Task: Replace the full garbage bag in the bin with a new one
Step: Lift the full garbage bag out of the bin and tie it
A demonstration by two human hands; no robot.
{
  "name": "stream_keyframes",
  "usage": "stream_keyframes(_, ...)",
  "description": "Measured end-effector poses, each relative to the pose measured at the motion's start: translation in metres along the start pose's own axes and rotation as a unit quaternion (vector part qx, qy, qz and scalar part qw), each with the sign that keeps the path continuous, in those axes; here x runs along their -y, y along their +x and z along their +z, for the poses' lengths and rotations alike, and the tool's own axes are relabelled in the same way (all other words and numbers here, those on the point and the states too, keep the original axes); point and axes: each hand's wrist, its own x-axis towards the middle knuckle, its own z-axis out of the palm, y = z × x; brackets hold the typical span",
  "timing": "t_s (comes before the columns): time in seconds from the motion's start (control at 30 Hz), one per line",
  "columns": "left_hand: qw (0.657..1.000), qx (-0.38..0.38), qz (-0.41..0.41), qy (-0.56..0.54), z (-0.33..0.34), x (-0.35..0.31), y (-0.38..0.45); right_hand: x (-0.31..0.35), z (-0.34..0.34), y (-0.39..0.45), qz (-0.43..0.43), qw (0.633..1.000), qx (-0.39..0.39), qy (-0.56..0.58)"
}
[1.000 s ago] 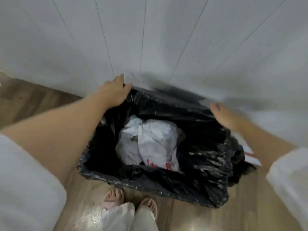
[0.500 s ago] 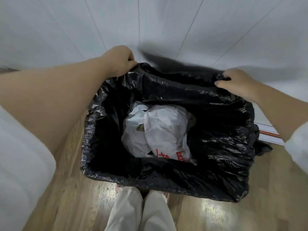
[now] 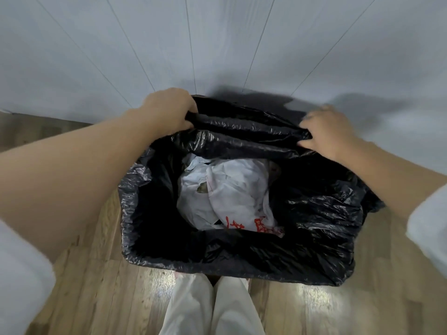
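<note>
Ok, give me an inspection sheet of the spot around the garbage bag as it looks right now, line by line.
Surface: wooden floor, glossy with light reflections, no spills seen.
Job's things: black garbage bag open, its edge spread outward at the near and side edges; the bin itself is hidden by it. No new bag seen.
Clutter: crumpled white bag with red print lying inside the black bag.
Grippers: left hand and right hand each closed on the far edge of the bag, pulling it up into a taut fold between them.
Cables: nothing seen.
Surroundings: pale panelled wall right behind the bag; the person's light trouser legs at the near side.
</note>
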Motion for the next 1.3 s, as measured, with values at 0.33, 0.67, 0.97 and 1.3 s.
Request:
stream_keyframes(0.33,0.987,-0.129,0.074,-0.064,0.012,0.0,-0.007,-0.004,-0.014,-0.019,-0.032,0.976,-0.127,0.173)
stream_keyframes(0.67,0.981,-0.138,0.066,0.116,0.004,-0.018,-0.019,0.0,-0.024,-0.032,-0.095,0.995,-0.008,-0.034)
stream_keyframes(0.97,0.967,-0.058,0.049,0.245,0.008,-0.007,-0.049,-0.011,-0.012,-0.043,-0.034,0.995,0.045,-0.08)
stream_keyframes(1.3,0.991,-0.014,-0.037,0.126,0.046,0.01,-0.121,-0.014,0.035,-0.118,0.132,0.97,0.124,0.16)
